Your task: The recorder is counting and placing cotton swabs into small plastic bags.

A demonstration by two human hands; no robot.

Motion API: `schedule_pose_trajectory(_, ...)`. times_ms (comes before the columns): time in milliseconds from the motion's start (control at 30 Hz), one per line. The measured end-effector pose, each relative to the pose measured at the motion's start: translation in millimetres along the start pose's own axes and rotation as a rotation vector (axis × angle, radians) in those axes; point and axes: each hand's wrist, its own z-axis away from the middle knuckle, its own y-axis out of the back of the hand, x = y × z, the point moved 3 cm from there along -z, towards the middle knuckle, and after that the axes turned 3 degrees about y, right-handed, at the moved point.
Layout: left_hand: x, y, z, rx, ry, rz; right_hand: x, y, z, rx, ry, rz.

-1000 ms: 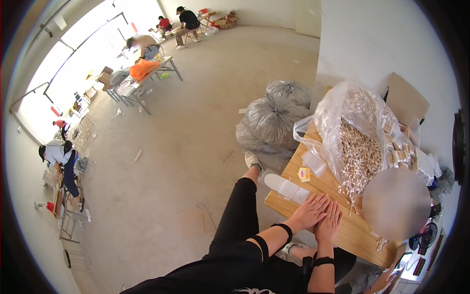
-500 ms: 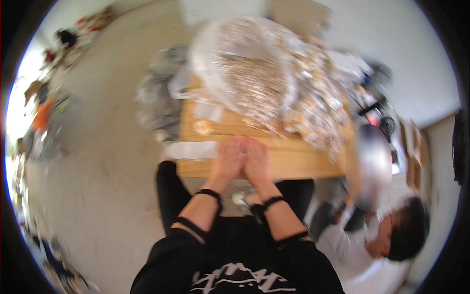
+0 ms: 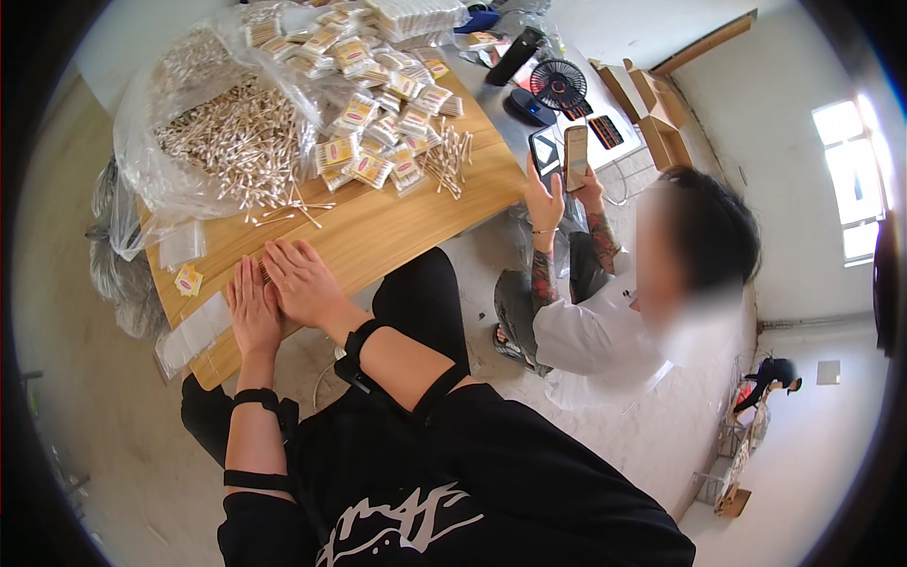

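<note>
- Where the near edge of the wooden surface (image 3: 397, 227) is reached, the left hand (image 3: 251, 307) and the right hand (image 3: 304, 283) are laid close together, fingers straight; a narrow brown thing (image 3: 265, 272) is partly seen between them, and whether it is gripped cannot be told.
- Just beside the left hand, a pale plastic strip (image 3: 194, 340) is laid flat across the surface's corner.
- Beyond the strip, a small yellow-and-white card (image 3: 188, 280) and a flat clear pouch (image 3: 182, 246) are placed.
- Past the fingertips, loose cotton swabs (image 3: 248, 198) are strewn at the mouth of a large clear bag (image 3: 132, 189), which is filled with more.
- To the bag's right, swab packets (image 3: 357, 115) are heaped, with a separate swab pile (image 3: 449, 161) alongside.
- At the right, a phone (image 3: 575, 156) is held upright by a seated co-worker (image 3: 586, 340).
- Farther back, a black fan (image 3: 557, 85), a black cylinder (image 3: 515, 55) and an open cardboard box (image 3: 652, 99) are seen.
- Across the room, a dark-clothed person (image 3: 775, 372) is seen bent forward.
</note>
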Motion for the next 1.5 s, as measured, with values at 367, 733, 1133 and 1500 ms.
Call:
schedule_pose_trajectory(367, -5, -6, -4, -0.01, 0.009, -0.025, 1, -6, 0, 0.02, -0.004, -0.006)
schedule_pose_trajectory(733, -8, -7, -3, -0.027, 0.008, -0.077, 0, -8, 0, 0.004, -0.016, -0.019)
schedule_pose_trajectory(1133, -3, -5, -5, -0.036, 0.011, -0.056, 3, -7, -2, 0.003, -0.012, -0.015)
schedule_pose_trajectory(1500, 3, 1, -4, -0.047, 0.018, -0.049, 20, -25, -2, 0.108, 0.009, -0.089)
